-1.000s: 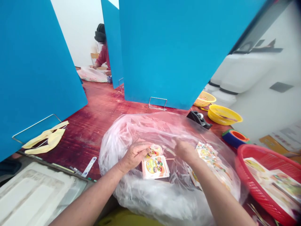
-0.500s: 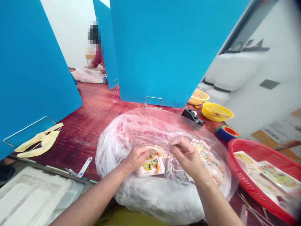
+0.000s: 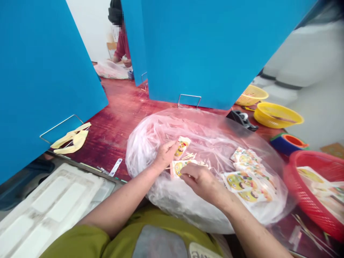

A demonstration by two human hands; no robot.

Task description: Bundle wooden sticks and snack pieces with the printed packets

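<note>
Over the clear plastic bag (image 3: pixel 185 202), the left hand (image 3: pixel 166 156) pinches a printed packet (image 3: pixel 183 146), tilted up above the bag's middle. The right hand (image 3: pixel 200 177) arches knuckles-up over the packet stack (image 3: pixel 176 167) on the bag, fingers bent; I cannot tell whether it grips anything. Half a second ago it was raised beside the left hand's packet; now it is lower, toward the bag's near edge.

Before me on the desk (image 3: pixel 118 96) sits a plastic bag (image 3: pixel 185 202), packets (image 3: pixel 239 181) within its rim; a tape dispenser (image 3: pixel 239 119) lies behind it, a basket (image 3: pixel 307 193) to my right, a divider (image 3: pixel 209 53) beyond.
</note>
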